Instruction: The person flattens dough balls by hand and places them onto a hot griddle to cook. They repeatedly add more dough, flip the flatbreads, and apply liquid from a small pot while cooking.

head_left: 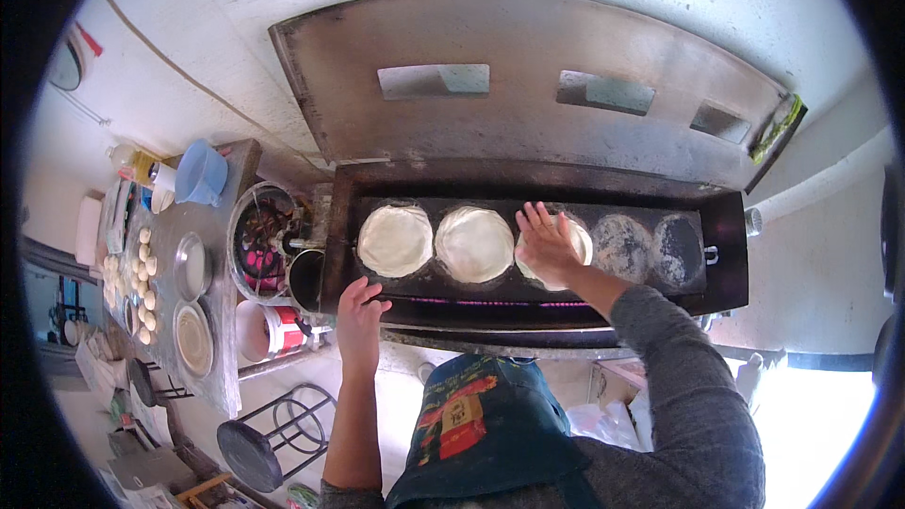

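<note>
Three pale rounds of dough lie in a row on the dark griddle plate (495, 293). My right hand (548, 244) rests flat, fingers spread, on the third dough round (578, 237), hiding much of it. The middle dough round (474, 244) and the left dough round (395, 241) lie uncovered. My left hand (362, 304) is raised near the griddle's front left edge, below the left round, fingers apart and holding nothing. Right of my right hand, two round patches on the plate, a greyish one (621, 249) and a darker one (678, 251), bear whitish residue.
A raised metal lid (523, 28) stands behind the griddle. A burner glows along its front. At left, a table (223, 339) holds dough balls (144, 283), a metal bowl (192, 266), a plate (193, 338) and a blue plastic container (201, 173). Below stand a bucket (265, 331) and a stool (249, 454).
</note>
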The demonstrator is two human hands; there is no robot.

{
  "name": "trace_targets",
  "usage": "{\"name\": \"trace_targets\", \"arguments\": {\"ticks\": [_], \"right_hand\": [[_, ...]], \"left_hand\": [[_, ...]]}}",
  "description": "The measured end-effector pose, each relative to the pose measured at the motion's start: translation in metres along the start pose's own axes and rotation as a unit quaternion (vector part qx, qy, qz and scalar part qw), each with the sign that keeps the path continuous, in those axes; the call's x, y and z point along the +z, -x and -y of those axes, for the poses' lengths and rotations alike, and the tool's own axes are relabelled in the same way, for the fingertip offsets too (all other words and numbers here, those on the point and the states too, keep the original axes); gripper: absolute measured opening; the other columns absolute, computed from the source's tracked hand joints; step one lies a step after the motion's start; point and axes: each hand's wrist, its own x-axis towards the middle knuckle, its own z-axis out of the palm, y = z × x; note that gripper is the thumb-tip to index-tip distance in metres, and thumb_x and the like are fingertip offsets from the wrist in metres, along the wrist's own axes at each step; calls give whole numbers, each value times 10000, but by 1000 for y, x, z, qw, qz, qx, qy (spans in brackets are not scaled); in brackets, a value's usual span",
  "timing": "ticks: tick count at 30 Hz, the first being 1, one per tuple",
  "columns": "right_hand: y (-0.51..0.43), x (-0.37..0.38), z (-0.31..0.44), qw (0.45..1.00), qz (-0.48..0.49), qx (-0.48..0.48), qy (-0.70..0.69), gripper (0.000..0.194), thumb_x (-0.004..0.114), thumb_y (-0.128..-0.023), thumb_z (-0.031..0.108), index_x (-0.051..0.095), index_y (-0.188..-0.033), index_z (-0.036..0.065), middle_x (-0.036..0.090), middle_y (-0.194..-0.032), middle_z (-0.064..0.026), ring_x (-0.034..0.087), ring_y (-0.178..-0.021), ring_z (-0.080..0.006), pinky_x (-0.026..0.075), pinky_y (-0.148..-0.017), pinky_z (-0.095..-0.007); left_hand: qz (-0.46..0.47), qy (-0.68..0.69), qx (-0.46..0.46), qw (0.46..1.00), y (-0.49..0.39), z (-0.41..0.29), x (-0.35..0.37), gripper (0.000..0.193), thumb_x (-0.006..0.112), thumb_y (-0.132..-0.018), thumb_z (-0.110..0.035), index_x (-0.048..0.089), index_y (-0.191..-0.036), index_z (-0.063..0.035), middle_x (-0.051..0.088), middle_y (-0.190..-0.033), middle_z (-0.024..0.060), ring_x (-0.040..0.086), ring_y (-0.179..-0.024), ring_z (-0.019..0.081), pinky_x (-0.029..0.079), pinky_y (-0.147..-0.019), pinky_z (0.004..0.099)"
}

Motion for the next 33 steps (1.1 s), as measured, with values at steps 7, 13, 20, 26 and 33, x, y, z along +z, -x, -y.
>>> {"name": "trace_targets", "arguments": {"ticks": [7, 13, 20, 26, 33], "right_hand": [[-22, -28, -40, 968, 52, -169, 178, 633, 315, -948, 480, 135, -1459, 153, 90, -1522, -86, 47, -1408, -250, 60, -1136, -435], [-26, -14, -13, 984, 14, -147, 96, 661, 325, -944, 459, 131, -1449, 79, 99, -1515, -119, 60, -1404, -270, 85, -1140, -407], [45, -21, -69, 975, -71, 152, 146, 624, 551, -818, 254, 336, -1363, 38, 305, -1425, -171, 238, -1342, -334, 165, -1101, -425], [67, -14, 17, 955, -283, 88, -16, 533, 383, -965, 318, 278, -1423, 65, 159, -1506, -147, 90, -1398, -319, 61, -1118, -453], [-9, 88, 415, 895, -218, -265, -285, 624, 356, -955, 382, 236, -1410, -27, 168, -1493, -187, 177, -1376, -335, 153, -1109, -456]], "left_hand": [[-78, -10, -37, 996, 22, 16, -38, 404, 512, -807, 58, 470, -1205, 7, 525, -1120, 143, 532, -1041, 225, 513, -814, 342], [-70, -3, -25, 997, 43, 35, -64, 360, 537, -838, 15, 489, -1194, -2, 528, -1154, 132, 533, -1054, 208, 517, -806, 351], [-95, -22, -57, 994, 56, 43, -138, 325, 540, -827, -34, 493, -1146, 16, 557, -1057, 119, 561, -953, 198, 502, -808, 321], [-158, -15, -68, 985, 73, 82, -273, 298, 514, -865, -45, 505, -1159, 7, 592, -1039, 95, 605, -890, 187, 477, -810, 286], [-299, -95, 1, 950, 40, 102, -478, 266, 513, -895, -78, 540, -1153, -18, 618, -1033, 89, 584, -930, 166, 473, -836, 290]]}}
